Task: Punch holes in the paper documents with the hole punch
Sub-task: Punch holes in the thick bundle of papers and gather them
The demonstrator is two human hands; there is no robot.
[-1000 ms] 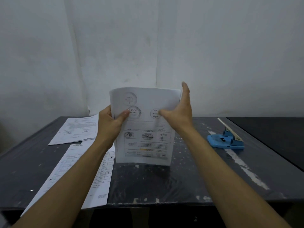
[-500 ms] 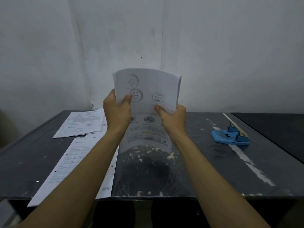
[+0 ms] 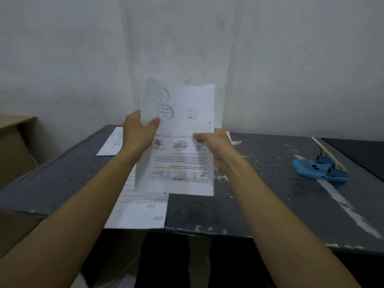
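Note:
I hold a stack of white printed papers (image 3: 182, 113) upright above the dark table (image 3: 270, 196), print upside down toward me. My left hand (image 3: 138, 132) grips the stack's left edge, thumb on the front near a round stamp. My right hand (image 3: 216, 148) pinches the right edge lower down. A blue hole punch (image 3: 320, 168) with a pale lever lies on the table at the right, well apart from both hands.
One loose printed sheet (image 3: 141, 208) lies under the stack and reaches the table's near edge. Another sheet (image 3: 111, 144) lies at the back left. A cardboard box (image 3: 14, 146) stands left of the table. A white wall is behind.
The stack's lower edge has come up off the table and the papers now hang flatter. The camera has swung left, so the punch sits further right.

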